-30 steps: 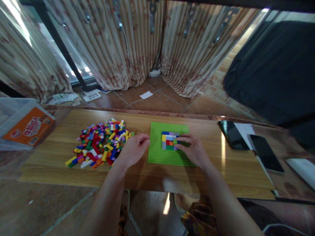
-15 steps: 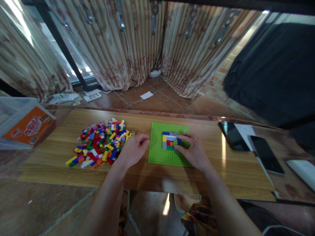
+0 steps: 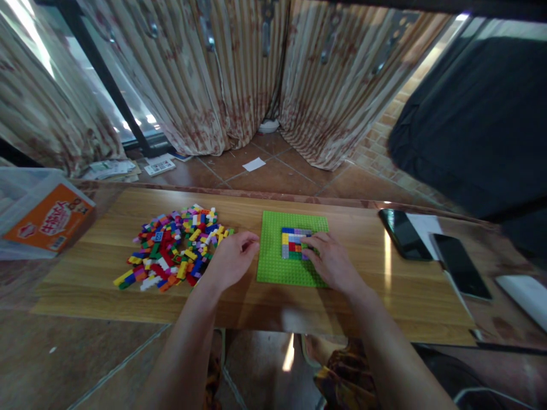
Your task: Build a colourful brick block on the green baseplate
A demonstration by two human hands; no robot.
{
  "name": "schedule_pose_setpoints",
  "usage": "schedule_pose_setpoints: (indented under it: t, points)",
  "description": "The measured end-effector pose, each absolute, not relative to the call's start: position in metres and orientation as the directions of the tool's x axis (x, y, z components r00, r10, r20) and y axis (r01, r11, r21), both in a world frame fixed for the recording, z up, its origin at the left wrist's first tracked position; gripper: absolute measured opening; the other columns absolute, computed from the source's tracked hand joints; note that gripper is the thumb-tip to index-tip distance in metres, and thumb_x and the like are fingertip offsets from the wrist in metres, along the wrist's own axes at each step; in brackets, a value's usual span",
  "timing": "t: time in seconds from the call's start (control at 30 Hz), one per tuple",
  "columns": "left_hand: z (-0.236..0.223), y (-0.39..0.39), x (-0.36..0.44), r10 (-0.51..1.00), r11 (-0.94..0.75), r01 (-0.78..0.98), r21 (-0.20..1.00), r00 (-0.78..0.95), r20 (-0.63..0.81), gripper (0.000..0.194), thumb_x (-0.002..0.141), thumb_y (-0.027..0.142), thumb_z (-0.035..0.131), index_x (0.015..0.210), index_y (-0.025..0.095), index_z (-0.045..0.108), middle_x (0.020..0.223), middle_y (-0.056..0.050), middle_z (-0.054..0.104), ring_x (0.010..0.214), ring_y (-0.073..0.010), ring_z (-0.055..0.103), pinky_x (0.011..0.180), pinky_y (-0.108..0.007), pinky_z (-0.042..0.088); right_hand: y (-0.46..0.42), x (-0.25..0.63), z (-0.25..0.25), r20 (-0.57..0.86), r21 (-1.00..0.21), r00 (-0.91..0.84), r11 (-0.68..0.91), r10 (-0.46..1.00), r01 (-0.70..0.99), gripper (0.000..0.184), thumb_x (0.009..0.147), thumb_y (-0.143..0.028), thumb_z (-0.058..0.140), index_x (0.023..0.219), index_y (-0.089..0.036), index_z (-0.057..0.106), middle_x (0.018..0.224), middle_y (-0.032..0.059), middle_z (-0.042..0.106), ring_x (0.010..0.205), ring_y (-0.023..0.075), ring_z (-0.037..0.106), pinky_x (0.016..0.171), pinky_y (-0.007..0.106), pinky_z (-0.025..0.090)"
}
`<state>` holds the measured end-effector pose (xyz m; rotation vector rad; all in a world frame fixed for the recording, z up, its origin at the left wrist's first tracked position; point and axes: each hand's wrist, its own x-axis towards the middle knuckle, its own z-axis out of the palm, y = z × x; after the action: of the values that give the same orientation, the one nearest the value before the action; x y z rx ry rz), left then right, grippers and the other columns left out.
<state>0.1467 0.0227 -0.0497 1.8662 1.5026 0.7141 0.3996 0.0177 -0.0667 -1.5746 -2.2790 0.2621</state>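
Observation:
A green studded baseplate [image 3: 273,270] lies on the wooden board, bearing a flat, roughly square patch of coloured toy bricks [image 3: 293,239]. My right hand [image 3: 331,256] reaches over the right side of this patch, thumb and fingers closed around a small toy brick mostly hidden by the fingertips. Left of the baseplate, my left hand [image 3: 234,256] rests close to its edge with curled fingers; whatever they may hold is hidden. Beyond that hand spreads a pile of loose mixed-colour bricks [image 3: 164,259].
A clear plastic box [image 3: 32,182] with an orange label stands at the far left. On the right are two dark phones [image 3: 404,234], white paper [image 3: 427,228] and a white object [image 3: 523,293]. The wooden board [image 3: 273,313] ends just in front of my knees.
My right hand has shifted slightly left over the brick patch, and the green brick seen between its fingertips is now covered. My left hand has stayed in place.

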Motion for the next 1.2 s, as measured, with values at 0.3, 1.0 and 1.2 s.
schedule_pose_setpoints:
  t: [0.3, 1.0, 1.2]
  points:
    - [-0.047, 0.022, 0.146, 0.980, -0.156, 0.657, 0.737, 0.195, 0.034, 0.021, 0.087, 0.025, 0.049, 0.092, 0.018, 0.069, 0.089, -0.004, 0.074, 0.082, -0.0184, 0.068, 0.076, -0.029, 0.051, 0.018, 0.401, -0.070, 0.186, -0.389, -0.303, 0.353, 0.935, 0.851, 0.019, 0.092, -0.027, 0.052, 0.101, -0.020, 0.067, 0.097, 0.0083, 0.066, 0.095, 0.0257, 0.055, 0.089, 0.040, 0.044]
    - [-0.047, 0.022, 0.145, 0.980, -0.160, 0.666, 0.729, 0.194, 0.038, 0.020, 0.087, 0.024, 0.050, 0.091, 0.018, 0.069, 0.087, -0.005, 0.074, 0.080, -0.0188, 0.068, 0.074, -0.030, 0.051, 0.024, 0.413, -0.089, 0.140, -0.738, -0.039, 0.130, 0.989, 0.662, 0.025, 0.076, -0.043, 0.070, 0.095, -0.029, 0.076, 0.107, 0.0054, 0.061, 0.102, 0.0240, 0.056, 0.094, 0.044, 0.044]
    - [-0.045, 0.021, 0.143, 0.979, -0.173, 0.661, 0.730, 0.195, 0.056, 0.020, 0.087, 0.026, 0.050, 0.092, 0.019, 0.068, 0.087, -0.004, 0.075, 0.080, -0.0184, 0.069, 0.074, -0.030, 0.051, 0.028, 0.412, -0.092, 0.145, -0.806, 0.030, 0.100, 0.989, 0.583, 0.031, 0.082, -0.047, 0.061, 0.096, -0.023, 0.074, 0.097, 0.0063, 0.069, 0.092, 0.0229, 0.062, 0.086, 0.041, 0.048]
